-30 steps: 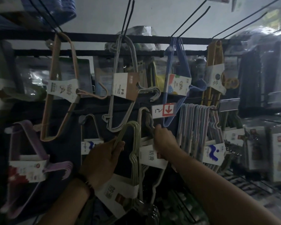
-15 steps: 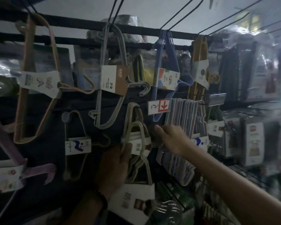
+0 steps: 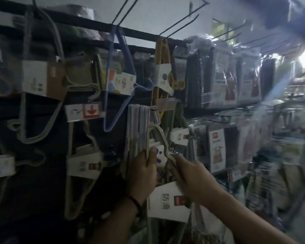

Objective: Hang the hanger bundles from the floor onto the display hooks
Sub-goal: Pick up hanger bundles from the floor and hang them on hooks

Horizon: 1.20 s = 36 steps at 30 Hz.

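I hold a pale green hanger bundle [image 3: 158,136] with a white paper label [image 3: 167,202] in both hands. My left hand [image 3: 143,170] grips its left shoulder. My right hand [image 3: 190,175] grips its right shoulder. The bundle's top loop is in front of a white and lilac hanger bundle [image 3: 139,124] that hangs on a display hook [image 3: 152,108]. A matching pale bundle with the same label [image 3: 85,165] hangs to the left under the red arrow price tag [image 3: 84,111]. The frame is blurred.
A grey bundle [image 3: 40,81], a blue bundle [image 3: 118,81] and a yellow bundle [image 3: 163,71] hang from the top rail. Bare black hooks [image 3: 181,19] stick out above. Plastic-wrapped packs [image 3: 222,76] fill the racks to the right.
The view has swung to the right. Both hands have carried the pale green bundle to the right, from the hook under the price tag to the white and lilac bundle; my right hand now grips it.
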Each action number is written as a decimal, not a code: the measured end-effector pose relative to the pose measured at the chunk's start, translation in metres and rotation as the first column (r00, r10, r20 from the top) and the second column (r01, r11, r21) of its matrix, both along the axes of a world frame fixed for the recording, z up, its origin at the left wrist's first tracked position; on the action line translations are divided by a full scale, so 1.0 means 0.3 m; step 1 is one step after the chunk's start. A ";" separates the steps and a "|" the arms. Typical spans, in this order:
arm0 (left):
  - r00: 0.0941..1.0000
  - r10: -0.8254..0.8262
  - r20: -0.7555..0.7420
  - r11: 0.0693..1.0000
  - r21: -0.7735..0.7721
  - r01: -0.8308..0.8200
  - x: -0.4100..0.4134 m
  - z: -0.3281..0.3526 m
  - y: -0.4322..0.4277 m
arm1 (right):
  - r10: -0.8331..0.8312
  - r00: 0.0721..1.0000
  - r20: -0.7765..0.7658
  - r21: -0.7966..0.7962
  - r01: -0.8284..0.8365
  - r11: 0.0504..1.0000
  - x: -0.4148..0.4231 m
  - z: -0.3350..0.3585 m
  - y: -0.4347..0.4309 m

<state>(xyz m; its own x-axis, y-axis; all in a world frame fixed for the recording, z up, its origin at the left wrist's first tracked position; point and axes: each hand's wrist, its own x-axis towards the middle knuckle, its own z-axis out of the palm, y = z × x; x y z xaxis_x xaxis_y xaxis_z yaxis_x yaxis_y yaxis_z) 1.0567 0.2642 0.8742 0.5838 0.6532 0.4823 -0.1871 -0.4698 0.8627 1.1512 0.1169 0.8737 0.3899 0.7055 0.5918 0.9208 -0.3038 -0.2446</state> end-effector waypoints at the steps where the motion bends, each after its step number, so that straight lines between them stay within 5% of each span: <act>1: 1.000 -0.007 0.005 1.000 -0.013 0.007 0.061 0.013 -0.035 | 0.000 1.000 0.017 0.035 -0.001 0.999 0.069 -0.002 -0.027; 4: 0.998 -0.064 -0.024 0.997 -0.033 0.063 0.233 0.038 -0.132 | -0.039 0.997 0.062 0.075 0.034 0.997 0.283 -0.007 -0.110; 11: 0.988 0.065 -0.141 0.940 0.340 -0.013 0.516 0.033 -0.172 | -0.074 0.997 -0.017 0.009 0.074 0.997 0.731 0.082 -0.166; 15: 0.977 0.087 -0.197 0.804 0.593 0.048 0.605 0.011 -0.156 | -0.051 0.999 0.003 -0.021 0.051 0.998 0.868 0.160 -0.098; 19: 0.986 -0.003 -0.167 0.794 0.600 0.104 0.681 -0.006 -0.148 | -0.124 0.982 0.145 0.079 0.114 0.990 0.942 0.196 -0.059; 23: 0.997 0.073 -0.029 0.696 0.718 -0.031 0.744 -0.042 -0.132 | -0.153 0.959 0.237 0.225 0.099 0.969 0.972 0.166 -0.052; 29: 0.999 0.050 -0.017 0.616 0.787 -0.018 0.831 -0.062 -0.054 | -0.213 0.950 0.228 0.334 0.129 0.934 1.017 0.111 0.003; 36: 0.983 0.181 -0.020 0.480 0.874 -0.071 0.865 -0.081 -0.007 | -0.103 0.983 0.149 0.402 0.035 0.915 1.078 0.077 0.082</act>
